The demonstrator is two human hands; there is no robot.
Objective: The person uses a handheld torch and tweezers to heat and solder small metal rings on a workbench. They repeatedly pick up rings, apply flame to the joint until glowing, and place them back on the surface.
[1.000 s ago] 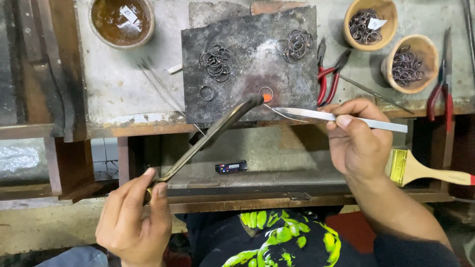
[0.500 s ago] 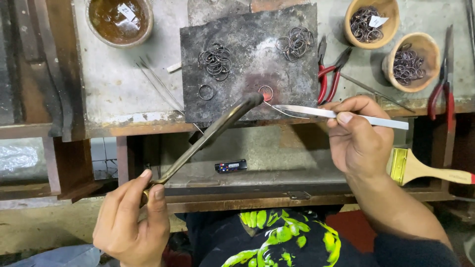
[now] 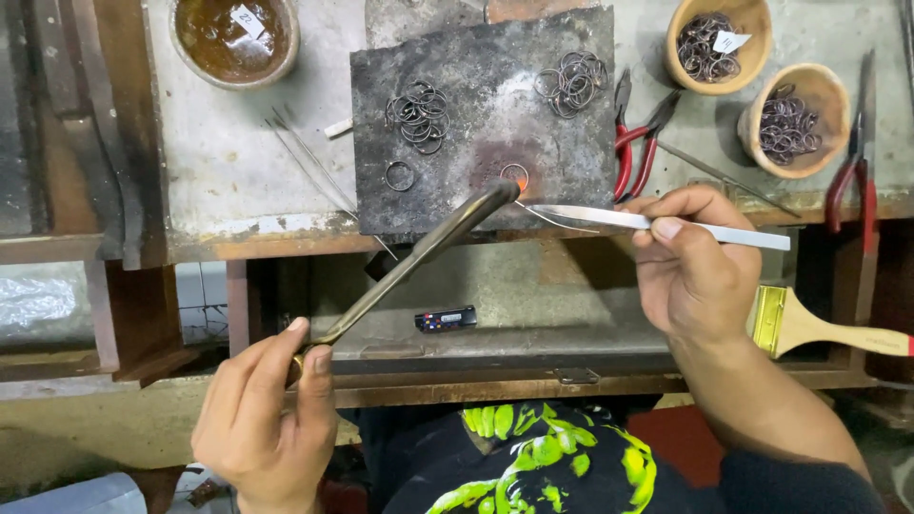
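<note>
Left hand [image 3: 267, 419] at lower left clenched on torch [image 3: 409, 262]; right hand [image 3: 690, 266] pinching tweezers [image 3: 657, 224]. Small ring [image 3: 514, 174] at centre on dark slab [image 3: 457, 57]: probably light, stiff, hot; best gripped by tweezer tips.

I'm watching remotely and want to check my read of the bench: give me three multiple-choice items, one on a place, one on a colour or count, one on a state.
1. Where does the ring being heated lie?
A. on the dark slab
B. in a wooden bowl
C. in the lower tray

2. What colour are the handles of the pliers right of the slab?
A. blue
B. red
C. yellow

3. What does the right hand hold?
A. the paintbrush
B. nothing
C. metal tweezers

Answers:
1 A, the ring sits on the slab at the torch tip, with an orange glow.
2 B, the handles are red.
3 C, the fingers pinch the tweezers, while the paintbrush lies untouched.
</note>
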